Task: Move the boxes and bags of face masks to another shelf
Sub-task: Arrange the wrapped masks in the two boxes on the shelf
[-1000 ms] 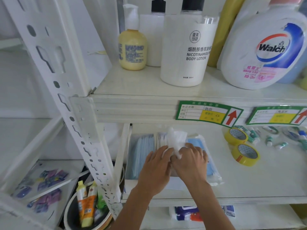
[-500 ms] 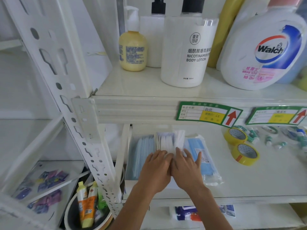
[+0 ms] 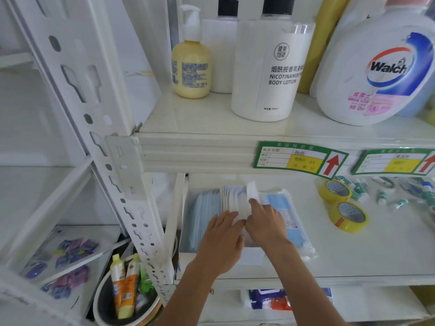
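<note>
We have both hands under the upper shelf (image 3: pixel 200 151), at the left end of the lower shelf (image 3: pixel 353 260). Masks sit here in a white box (image 3: pixel 255 256), packed on edge, long axis running near to far. To the left a blue stack (image 3: pixel 202 212); in the middle white packs (image 3: pixel 231 198); just right of the box, touching it, a clear bag of blue masks (image 3: pixel 286 212), lying flat, same near-far axis.

Left hand (image 3: pixel 222 241): fingers straight, laid flat on the white packs, holding nothing that we can see.

Right hand (image 3: pixel 264 222): fingers bent, tips on one white pack that stands higher than its neighbours. Whether it pinches that pack or only pushes it, we cannot tell.

Judgement: everything lies directly ahead of the hands and a little far. The bag is nearer the right hand; the box front is nearer the left. Box and bag would come out toward us, along their long axis. Nothing is off this shelf yet.

Tape rolls (image 3: pixel 348 216) lie well apart to the right.
</note>
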`<state>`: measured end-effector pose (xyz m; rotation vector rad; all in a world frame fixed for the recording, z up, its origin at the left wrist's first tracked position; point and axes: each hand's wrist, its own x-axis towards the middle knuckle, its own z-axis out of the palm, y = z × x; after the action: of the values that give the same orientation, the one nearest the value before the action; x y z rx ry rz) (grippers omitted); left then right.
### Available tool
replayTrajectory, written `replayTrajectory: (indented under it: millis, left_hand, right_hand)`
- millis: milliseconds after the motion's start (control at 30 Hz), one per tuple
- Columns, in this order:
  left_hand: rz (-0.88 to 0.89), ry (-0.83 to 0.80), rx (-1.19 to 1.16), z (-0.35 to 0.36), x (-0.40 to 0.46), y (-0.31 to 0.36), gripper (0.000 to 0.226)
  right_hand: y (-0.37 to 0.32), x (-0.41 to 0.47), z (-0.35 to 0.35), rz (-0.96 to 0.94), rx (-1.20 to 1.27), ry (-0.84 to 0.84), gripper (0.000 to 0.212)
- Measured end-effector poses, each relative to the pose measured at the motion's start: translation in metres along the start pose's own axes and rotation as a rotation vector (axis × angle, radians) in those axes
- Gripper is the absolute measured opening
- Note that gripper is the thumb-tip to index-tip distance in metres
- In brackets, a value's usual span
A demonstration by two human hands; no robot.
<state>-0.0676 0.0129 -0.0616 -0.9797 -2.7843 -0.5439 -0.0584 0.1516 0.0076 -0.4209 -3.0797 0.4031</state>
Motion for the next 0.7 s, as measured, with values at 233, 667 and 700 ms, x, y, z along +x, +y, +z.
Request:
replayTrajectory:
  millis: [233, 667, 700]
  left_hand:
    - [-0.001, 0.017, -0.032, -0.002, -0.001, 0.002, 0.036]
    - [-0.039, 0.046, -0.193, -0.005, -0.003, -0.002, 0.048]
    - [-0.036, 0.033, -0.188, -0.005, -0.003, -0.002, 0.052]
  right_hand:
    - [-0.01, -0.014, 0.017, 0.033, 0.145, 0.06, 0.084]
    - [-0.005, 0.001, 0.021, 0.242, 0.836, -0.034, 0.07]
    - [-0.003, 0.0, 0.021, 0.236, 0.856, -0.048, 0.068]
